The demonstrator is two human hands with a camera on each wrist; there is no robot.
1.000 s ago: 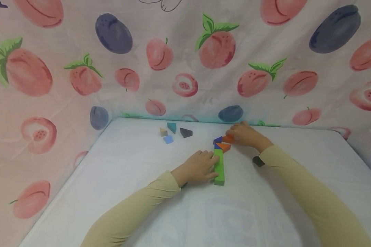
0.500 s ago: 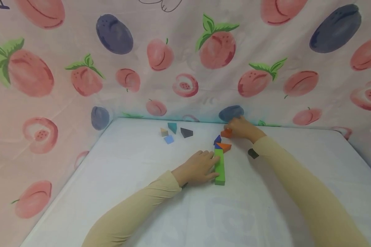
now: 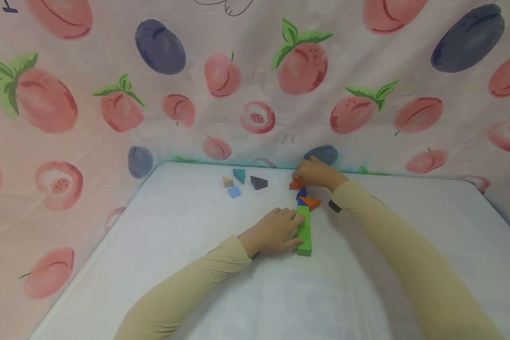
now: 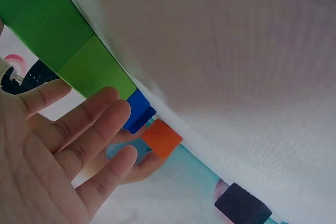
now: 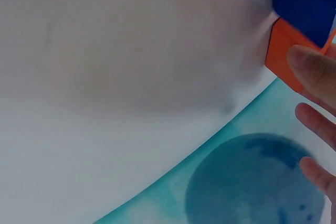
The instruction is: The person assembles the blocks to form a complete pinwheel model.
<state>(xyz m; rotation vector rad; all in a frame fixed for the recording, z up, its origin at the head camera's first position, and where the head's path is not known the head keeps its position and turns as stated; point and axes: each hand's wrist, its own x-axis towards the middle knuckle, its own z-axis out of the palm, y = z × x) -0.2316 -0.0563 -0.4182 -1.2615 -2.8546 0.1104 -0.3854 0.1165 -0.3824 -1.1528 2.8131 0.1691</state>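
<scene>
In the head view my left hand (image 3: 276,231) rests its fingertips along the left side of the long green block row (image 3: 304,238). The left wrist view shows its fingers extended against a light green block (image 4: 97,69), with a darker green one (image 4: 44,17) adjoining. My right hand (image 3: 321,174) pinches an orange block (image 3: 296,183) on the table behind the row, its thumb (image 5: 315,72) on one face. Between that block and the row stands a small blue block (image 3: 301,192). At the row's far end an orange triangular block (image 3: 311,203) touches another blue piece.
To the left at the back lie a teal block (image 3: 239,175), a dark grey block (image 3: 259,182), a light wood-coloured block (image 3: 227,182) and a light blue one (image 3: 234,191). A fruit-printed cloth (image 3: 257,71) hangs behind the white table (image 3: 195,293).
My right hand has carried the orange block from the right of the small blue block leftward to behind it. That blue block has turned slightly. The left hand has stayed on the green row.
</scene>
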